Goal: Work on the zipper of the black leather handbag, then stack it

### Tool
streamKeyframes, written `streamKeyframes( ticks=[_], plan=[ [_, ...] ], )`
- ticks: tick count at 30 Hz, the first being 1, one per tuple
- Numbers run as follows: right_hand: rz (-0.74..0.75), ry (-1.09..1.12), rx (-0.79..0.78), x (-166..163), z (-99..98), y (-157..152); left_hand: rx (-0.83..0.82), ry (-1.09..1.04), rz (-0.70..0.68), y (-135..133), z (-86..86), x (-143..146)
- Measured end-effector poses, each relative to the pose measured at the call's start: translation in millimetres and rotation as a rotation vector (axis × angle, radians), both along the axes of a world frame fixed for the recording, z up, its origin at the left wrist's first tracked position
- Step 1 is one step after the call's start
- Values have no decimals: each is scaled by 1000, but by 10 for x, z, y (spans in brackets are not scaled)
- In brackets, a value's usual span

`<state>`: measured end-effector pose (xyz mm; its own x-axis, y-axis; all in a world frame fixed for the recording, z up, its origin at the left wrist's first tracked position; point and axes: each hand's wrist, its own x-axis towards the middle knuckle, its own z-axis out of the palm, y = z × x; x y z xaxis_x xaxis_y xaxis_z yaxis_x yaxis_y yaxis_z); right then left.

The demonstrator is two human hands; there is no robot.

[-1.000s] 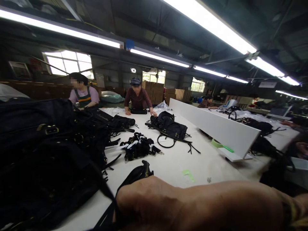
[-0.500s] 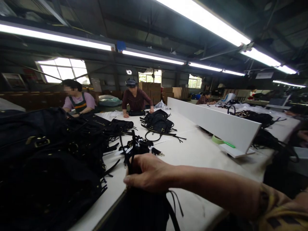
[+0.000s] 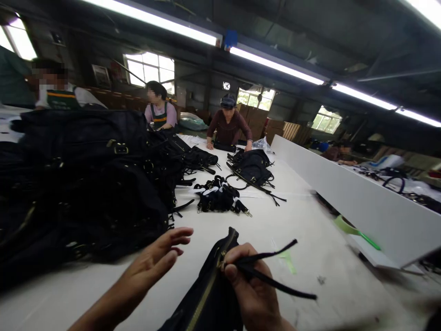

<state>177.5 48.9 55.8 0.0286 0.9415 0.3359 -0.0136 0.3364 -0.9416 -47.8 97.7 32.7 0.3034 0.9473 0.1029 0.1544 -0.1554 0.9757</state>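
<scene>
A black bag (image 3: 210, 289) with a brass zipper lies on the white table right in front of me. My right hand (image 3: 253, 287) pinches the zipper pull (image 3: 222, 262) near the bag's far end, and two black cord ends stick out to the right from between its fingers. To the left of the bag my left hand (image 3: 155, 259) hovers open, fingers stretched out and touching nothing. The lower part of the bag runs out of the picture.
A big heap of black bags (image 3: 86, 184) fills the left side. Black straps with metal clips (image 3: 218, 195) lie mid-table, with more black bags (image 3: 253, 168) beyond. A white divider board (image 3: 344, 184) runs along the right, near green tape (image 3: 345, 225). Co-workers (image 3: 229, 124) are across the table.
My left hand has come into view, open. My right hand has gone from gripping the bag's top to pinching the zipper pull. The camera has turned left and tilted.
</scene>
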Motion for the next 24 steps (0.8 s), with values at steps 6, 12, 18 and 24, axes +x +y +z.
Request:
streamKeyframes(
  ticks=[6, 12, 18, 24],
  plan=[
    [376, 94, -21, -214, 472, 747, 359, 184, -173, 568, 73, 336],
    [590, -37, 23, -267, 682, 980, 617, 528, 77, 615, 417, -2],
    [821, -3, -143, -141, 494, 874, 998, 860, 145, 335, 484, -210],
    [815, -67, -335, 42, 332, 885, 616, 873, -107, 299, 383, -168]
  ],
)
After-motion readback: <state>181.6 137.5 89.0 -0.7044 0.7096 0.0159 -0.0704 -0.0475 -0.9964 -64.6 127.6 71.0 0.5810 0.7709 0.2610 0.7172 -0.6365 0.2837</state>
